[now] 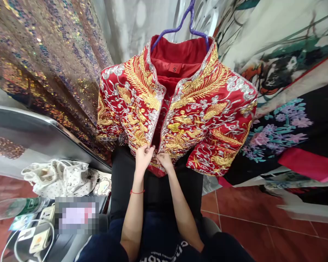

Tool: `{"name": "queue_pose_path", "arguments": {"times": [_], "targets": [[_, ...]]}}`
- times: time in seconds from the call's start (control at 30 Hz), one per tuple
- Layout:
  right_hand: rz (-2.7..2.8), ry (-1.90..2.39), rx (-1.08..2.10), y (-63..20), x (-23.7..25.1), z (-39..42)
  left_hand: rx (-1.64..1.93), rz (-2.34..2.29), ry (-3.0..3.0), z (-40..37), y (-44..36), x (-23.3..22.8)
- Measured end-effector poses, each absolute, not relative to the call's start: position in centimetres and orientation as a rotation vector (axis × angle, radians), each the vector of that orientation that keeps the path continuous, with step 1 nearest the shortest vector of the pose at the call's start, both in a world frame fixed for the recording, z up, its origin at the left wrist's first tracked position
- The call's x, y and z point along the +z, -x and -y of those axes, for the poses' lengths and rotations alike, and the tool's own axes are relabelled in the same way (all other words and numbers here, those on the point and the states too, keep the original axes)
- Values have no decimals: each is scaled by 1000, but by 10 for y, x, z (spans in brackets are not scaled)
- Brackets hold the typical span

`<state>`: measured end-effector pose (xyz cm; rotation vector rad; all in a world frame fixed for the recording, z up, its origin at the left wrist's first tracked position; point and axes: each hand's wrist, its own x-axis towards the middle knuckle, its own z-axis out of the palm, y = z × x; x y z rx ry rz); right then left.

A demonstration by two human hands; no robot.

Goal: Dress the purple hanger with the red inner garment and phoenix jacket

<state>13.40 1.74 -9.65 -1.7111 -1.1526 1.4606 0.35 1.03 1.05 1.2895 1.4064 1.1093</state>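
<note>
A red satin jacket thick with gold and silver embroidery (180, 109) hangs on a purple plastic hanger (186, 25) at twelve o'clock, its front open down the middle and a small red size tag showing inside the collar. Both hands meet at the jacket's lower front edge. The left hand (143, 157), with a thin red thread bracelet (136, 191) at its wrist, pinches the left panel's hem; the right hand (164, 160) is closed on the right panel's edge, the two touching at the opening. Whatever fastener sits between the fingers is hidden.

At nine o'clock hangs a brown iridescent sequin fabric (43, 62); at three o'clock, black floral printed cloth (284, 131). At seven o'clock lie a white patterned cloth bag (60, 176) and white chargers with cables (39, 233).

As I judge it, the raised metallic threadwork could snag or fray if the panels are tugged together, and a hard downward pull might slip the jacket off its hanger.
</note>
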Motion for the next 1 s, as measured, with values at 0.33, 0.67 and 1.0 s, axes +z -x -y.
{"name": "queue_pose_path", "arguments": {"times": [0.33, 0.67, 1.0], "targets": [[1355, 1504, 1320, -156, 8, -2, 1110, -1360, -1058, -8, 27, 40], [1430, 1450, -491, -174, 217, -58, 1047, -989, -1400, 5, 7, 96], [1521, 1400, -604, -196, 195, -92, 1333, -1629, -1695, -40, -10, 108]]}}
